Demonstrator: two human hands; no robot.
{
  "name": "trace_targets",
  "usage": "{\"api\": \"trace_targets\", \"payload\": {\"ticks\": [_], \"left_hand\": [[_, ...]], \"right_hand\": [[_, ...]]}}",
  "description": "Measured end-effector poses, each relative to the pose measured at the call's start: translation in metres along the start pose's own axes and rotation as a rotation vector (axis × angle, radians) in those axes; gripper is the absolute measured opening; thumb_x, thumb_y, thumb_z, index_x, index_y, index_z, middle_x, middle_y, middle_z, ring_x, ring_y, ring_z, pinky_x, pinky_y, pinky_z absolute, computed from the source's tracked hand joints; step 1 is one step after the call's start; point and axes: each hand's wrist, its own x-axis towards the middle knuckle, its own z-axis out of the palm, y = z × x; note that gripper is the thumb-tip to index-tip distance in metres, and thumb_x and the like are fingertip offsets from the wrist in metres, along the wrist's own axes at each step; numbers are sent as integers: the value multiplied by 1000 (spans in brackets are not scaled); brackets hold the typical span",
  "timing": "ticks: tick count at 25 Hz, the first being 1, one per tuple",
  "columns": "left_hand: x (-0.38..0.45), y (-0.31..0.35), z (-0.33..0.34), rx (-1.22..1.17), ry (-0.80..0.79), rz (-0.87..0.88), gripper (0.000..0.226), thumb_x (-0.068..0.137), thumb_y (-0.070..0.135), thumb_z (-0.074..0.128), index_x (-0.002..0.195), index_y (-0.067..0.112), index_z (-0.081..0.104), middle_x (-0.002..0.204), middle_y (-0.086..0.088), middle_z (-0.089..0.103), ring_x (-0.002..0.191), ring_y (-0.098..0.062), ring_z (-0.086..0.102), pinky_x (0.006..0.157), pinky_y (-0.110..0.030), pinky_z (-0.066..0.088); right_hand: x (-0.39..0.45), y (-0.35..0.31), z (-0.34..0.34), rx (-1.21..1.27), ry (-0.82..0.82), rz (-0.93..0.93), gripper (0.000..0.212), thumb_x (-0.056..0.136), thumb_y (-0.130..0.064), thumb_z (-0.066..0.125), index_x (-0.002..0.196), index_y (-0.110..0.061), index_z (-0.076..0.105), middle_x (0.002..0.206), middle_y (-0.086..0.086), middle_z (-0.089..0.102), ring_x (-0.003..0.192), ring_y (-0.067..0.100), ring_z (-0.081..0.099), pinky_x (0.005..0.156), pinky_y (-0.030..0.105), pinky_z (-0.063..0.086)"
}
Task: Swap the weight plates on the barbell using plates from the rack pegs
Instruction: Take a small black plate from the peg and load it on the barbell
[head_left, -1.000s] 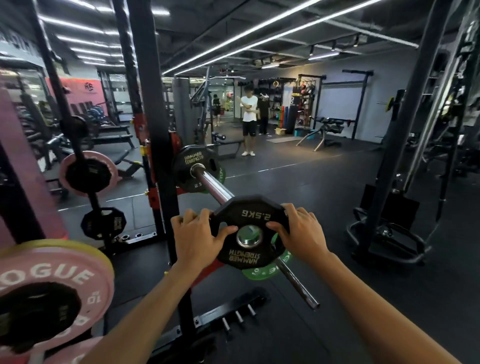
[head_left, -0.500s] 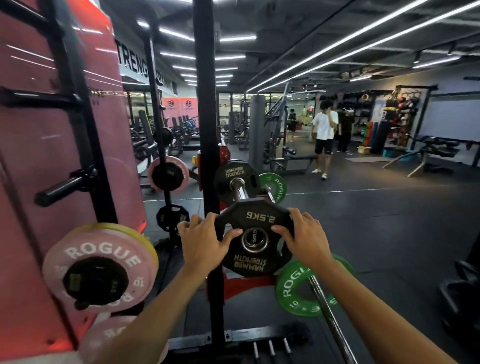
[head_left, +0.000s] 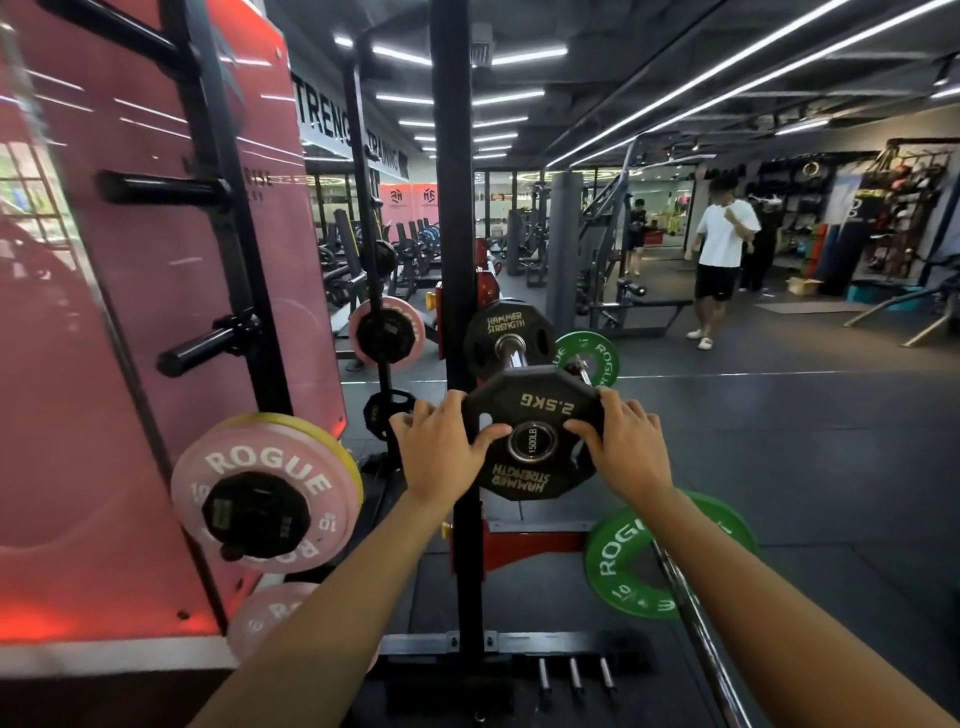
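Both hands now hold the small black plate (head_left: 532, 432) closer to the rack post, right at the tip of the barbell (head_left: 511, 349). Left hand (head_left: 439, 452) and right hand (head_left: 626, 447) grip its side edges. It looks hard and light. Farther along sits another black plate (head_left: 506, 338).
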Motion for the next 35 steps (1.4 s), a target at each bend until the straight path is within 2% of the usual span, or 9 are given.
{"api": "trace_targets", "payload": {"ticks": [3,6,11,15,19,22,27,32,35], "left_hand": [[3,1,-4,65,-54,1,73,78,86,37,108,21,56,98,3,66,99,-23,57,88,-44,38],[2,-5,-9,105,-4,3,81,73,88,39,118,22,54,112,2,63,106,-23,55,89,-44,39],[3,-17,-10,106,79,29,84,70,86,48,120,20,55,113,-1,63,105,-24,58,87,-43,39],[4,-12,-1,99,23,11,82,70,86,51,120,21,55,115,-2,62,108,-24,56,88,-44,40],[5,-12,5,90,-26,-21,87,69,91,43,120,22,56,118,-2,61,111,-25,56,91,-44,39],[9,-14,8,77,-9,-38,91,64,94,36,116,22,57,115,0,62,108,-23,57,87,-42,38],[29,-14,30,21,-32,-81,78,69,87,48,114,23,56,113,3,61,107,-21,56,89,-43,40],[63,-24,72,-39,25,-85,77,72,85,45,111,21,58,110,1,64,105,-23,58,83,-37,33],[93,-33,96,-50,25,-95,82,68,90,42,112,22,59,110,3,64,106,-22,57,89,-41,36]], "right_hand": [[-4,1,-2,-20,-12,-14,61,90,-65,40,123,-15,43,107,8,67,101,31,60,83,47,44],[-10,7,-8,-54,-24,4,72,84,-72,43,128,-15,42,115,10,64,106,32,58,86,47,46],[-15,17,-16,-58,-10,21,87,77,-80,39,132,-13,42,126,12,60,115,33,54,91,49,46],[-12,22,-17,-81,-44,12,90,78,-80,36,135,-11,44,128,11,59,118,31,54,94,49,44],[-4,20,-6,-28,-82,23,90,78,-81,40,134,-11,46,129,11,59,118,30,54,95,48,46],[4,21,5,69,-74,66,89,75,-81,43,129,-11,50,124,11,61,114,31,56,89,47,49],[26,29,30,151,-61,112,82,75,-76,53,126,-12,52,124,10,60,116,29,53,89,48,49],[61,43,64,116,-64,115,81,77,-76,51,126,-11,53,122,10,61,114,29,54,89,45,49],[92,51,83,53,-72,85,79,78,-74,52,126,-11,53,121,10,62,112,28,55,87,41,48]]}}
